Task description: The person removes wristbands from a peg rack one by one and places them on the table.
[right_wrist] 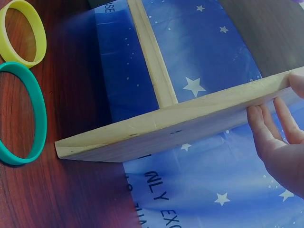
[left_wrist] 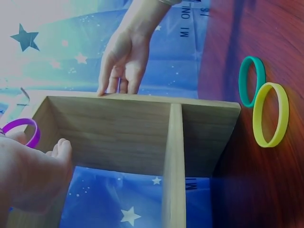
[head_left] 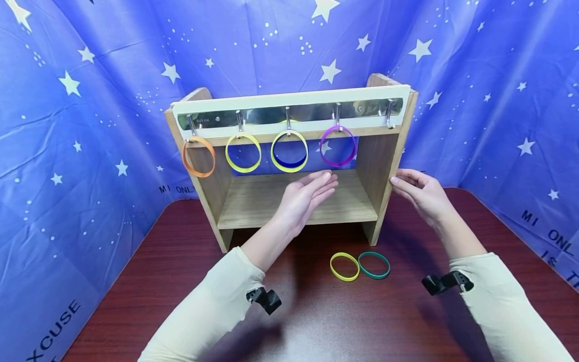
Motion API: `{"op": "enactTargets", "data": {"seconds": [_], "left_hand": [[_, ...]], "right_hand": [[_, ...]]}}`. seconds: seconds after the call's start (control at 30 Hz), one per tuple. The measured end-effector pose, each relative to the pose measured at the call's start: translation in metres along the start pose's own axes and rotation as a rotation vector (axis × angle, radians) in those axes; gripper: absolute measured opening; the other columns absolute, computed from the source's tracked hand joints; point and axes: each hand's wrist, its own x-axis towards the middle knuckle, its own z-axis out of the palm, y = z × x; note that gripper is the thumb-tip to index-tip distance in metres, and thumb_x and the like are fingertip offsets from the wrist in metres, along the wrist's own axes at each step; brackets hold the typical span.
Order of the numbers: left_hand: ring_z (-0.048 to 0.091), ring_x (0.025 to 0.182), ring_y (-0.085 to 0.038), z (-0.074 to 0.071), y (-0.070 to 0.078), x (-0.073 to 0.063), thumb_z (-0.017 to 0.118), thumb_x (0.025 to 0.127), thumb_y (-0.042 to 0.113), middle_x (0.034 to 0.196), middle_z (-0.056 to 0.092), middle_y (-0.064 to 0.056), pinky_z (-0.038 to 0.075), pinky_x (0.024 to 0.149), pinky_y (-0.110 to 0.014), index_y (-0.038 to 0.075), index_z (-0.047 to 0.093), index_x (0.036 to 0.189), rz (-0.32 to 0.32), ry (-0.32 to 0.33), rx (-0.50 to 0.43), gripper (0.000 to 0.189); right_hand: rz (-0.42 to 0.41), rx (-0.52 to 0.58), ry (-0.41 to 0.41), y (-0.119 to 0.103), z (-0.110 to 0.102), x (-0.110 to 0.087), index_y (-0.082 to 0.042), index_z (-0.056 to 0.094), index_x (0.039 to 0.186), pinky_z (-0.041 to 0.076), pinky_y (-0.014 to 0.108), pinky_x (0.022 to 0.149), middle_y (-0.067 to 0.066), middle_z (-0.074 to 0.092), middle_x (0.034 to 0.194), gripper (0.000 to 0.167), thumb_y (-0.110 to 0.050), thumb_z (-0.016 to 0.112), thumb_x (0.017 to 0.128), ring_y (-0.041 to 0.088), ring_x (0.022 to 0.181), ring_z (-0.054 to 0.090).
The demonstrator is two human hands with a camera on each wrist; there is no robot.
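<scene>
My left hand [head_left: 307, 195] hovers in front of the wooden shelf [head_left: 298, 198], palm turned up and fingers loosely straight, just below a purple wristband [head_left: 336, 164]. It holds nothing. My right hand [head_left: 420, 193] touches the outer face of the shelf's right side panel [right_wrist: 142, 128], fingertips against the wood and thumb at the front edge. On the hook rail [head_left: 262, 116] hang an orange wristband [head_left: 202, 175], a yellow wristband [head_left: 244, 171], a yellow wristband [head_left: 289, 170] with a dark blue one [head_left: 289, 164] showing inside its loop, and the purple one.
In front of the shelf's right leg, a yellow wristband [head_left: 345, 279] and a green wristband [head_left: 374, 277] lie side by side on the dark red table [head_left: 325, 322]. A bare hook [head_left: 389, 115] ends the rail at right. Blue star-patterned cloth [head_left: 271, 45] surrounds the table.
</scene>
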Motion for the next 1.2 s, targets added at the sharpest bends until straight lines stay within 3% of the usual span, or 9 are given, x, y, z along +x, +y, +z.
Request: {"op": "enactTargets", "data": {"seconds": [0.53,0.87,1.2], "left_hand": [[0.056,0.127,-0.032,0.011,0.002,0.005,0.056,0.096,0.009,0.135,0.056,-0.024,0.049,0.107,-0.033,-0.008,0.049,0.132,0.04,-0.017,0.0,0.04],[0.061,0.118,-0.028,0.014,-0.001,0.008,0.058,0.093,0.001,0.134,0.054,-0.029,0.051,0.104,-0.03,-0.007,0.05,0.132,0.071,0.011,-0.025,0.04],[0.061,0.121,-0.031,0.016,-0.002,0.012,0.059,0.093,0.001,0.131,0.057,-0.029,0.054,0.1,-0.027,-0.006,0.054,0.129,0.103,0.044,-0.069,0.037]], "right_hand": [[0.009,-0.008,0.004,-0.002,0.0,0.001,-0.013,0.067,0.098,0.058,0.014,0.079,-0.005,0.069,0.091,0.022,0.005,0.058,0.091,0.003,0.086,0.067],[0.014,-0.019,0.014,-0.001,0.001,-0.001,-0.015,0.067,0.098,0.057,0.013,0.079,-0.006,0.068,0.091,0.023,0.005,0.058,0.091,0.002,0.086,0.066],[0.011,-0.002,0.021,0.0,0.002,-0.001,-0.014,0.067,0.098,0.058,0.013,0.08,-0.005,0.067,0.092,0.022,0.005,0.058,0.091,0.003,0.086,0.066]]}}
